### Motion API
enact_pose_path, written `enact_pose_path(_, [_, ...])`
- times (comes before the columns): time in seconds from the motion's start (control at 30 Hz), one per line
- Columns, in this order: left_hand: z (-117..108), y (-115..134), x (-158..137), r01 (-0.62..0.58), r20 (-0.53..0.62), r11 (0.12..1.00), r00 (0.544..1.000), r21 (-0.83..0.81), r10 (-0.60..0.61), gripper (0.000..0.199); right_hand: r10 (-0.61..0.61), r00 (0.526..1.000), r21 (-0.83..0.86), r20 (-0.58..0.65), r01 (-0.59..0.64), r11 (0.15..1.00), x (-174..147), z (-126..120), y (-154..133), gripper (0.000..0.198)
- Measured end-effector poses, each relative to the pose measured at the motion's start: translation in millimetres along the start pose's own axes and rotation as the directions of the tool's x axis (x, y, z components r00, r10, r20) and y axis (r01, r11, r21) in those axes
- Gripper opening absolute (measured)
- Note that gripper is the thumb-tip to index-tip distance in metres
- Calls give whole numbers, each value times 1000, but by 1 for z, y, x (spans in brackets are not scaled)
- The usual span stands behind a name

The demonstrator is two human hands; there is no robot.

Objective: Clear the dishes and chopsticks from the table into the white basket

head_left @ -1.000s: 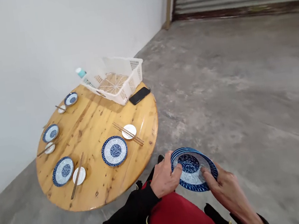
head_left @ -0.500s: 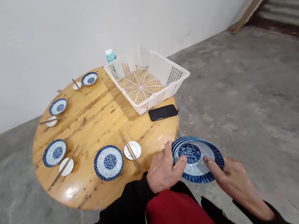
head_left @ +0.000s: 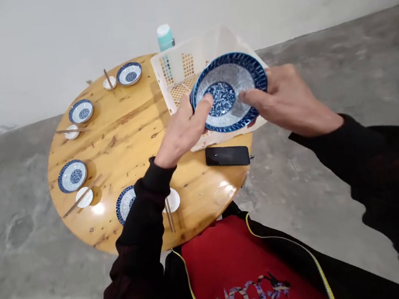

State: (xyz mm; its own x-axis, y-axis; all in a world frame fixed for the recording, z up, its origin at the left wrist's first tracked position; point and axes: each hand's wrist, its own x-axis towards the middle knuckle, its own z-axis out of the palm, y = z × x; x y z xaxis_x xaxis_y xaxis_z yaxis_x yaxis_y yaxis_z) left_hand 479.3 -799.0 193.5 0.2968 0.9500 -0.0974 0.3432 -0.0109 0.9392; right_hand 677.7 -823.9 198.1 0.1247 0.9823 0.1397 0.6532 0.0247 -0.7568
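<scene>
A stack of blue-and-white plates [head_left: 228, 74] is tilted toward me above the near side of the white plastic basket [head_left: 167, 70]. My left hand [head_left: 185, 127] grips the stack's left edge, thumb on the top plate's face. On the right rim, my right hand [head_left: 288, 101] is closed with its thumb pressed inside. The fingers behind the plates are hidden, and I cannot tell how many plates are in the stack. Below, a black phone [head_left: 227, 156] lies on the round wooden table [head_left: 128, 144].
Around the table's left side sit blue-and-white plates [head_left: 72, 176], small white dishes [head_left: 85, 198] and chopsticks [head_left: 80, 196]. My left sleeve partly covers the nearest plate [head_left: 124, 203]. A turquoise bottle [head_left: 164, 37] stands behind the basket, near the wall.
Both hands have lifted the plates up and forward, from beside the table's near right edge to above the basket. The view has shifted as well.
</scene>
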Motion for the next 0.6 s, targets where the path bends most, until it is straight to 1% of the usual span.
enact_pose_path(0.07, [9, -5, 35, 50, 10, 998, 999, -40, -50, 29, 33, 995, 17, 91, -34, 999, 35, 1, 16, 25])
enact_pose_path(0.13, [19, -14, 66, 100, 19, 994, 995, -44, -99, 31, 65, 979, 26, 191, -71, 997, 66, 5, 37, 27])
enact_pose_path(0.2, [31, -27, 92, 186, 32, 981, 982, -50, -184, 32, 103, 955, 49, 279, -121, 991, 91, 13, 61, 27])
enact_pose_path(0.27, [42, -43, 112, 275, 50, 960, 961, -57, -273, 31, 126, 931, 88, 342, -165, 982, 110, 27, 88, 24])
enact_pose_path(0.37, [55, -67, 129, 400, 67, 913, 916, -82, -396, 29, 136, 890, 135, 435, -214, 968, 128, 52, 127, 20])
enact_pose_path(0.43, [60, -81, 134, 470, 94, 877, 882, -103, -462, 28, 162, 847, 133, 506, -262, 956, 133, 68, 148, 20])
enact_pose_path(0.5, [64, -93, 137, 522, 128, 845, 852, -117, -508, 28, 222, 795, 102, 565, -335, 937, 134, 82, 163, 22])
enact_pose_path(0.6, [68, -107, 140, 581, 149, 804, 812, -128, -564, 29, 289, 728, 66, 622, -417, 907, 132, 95, 175, 23])
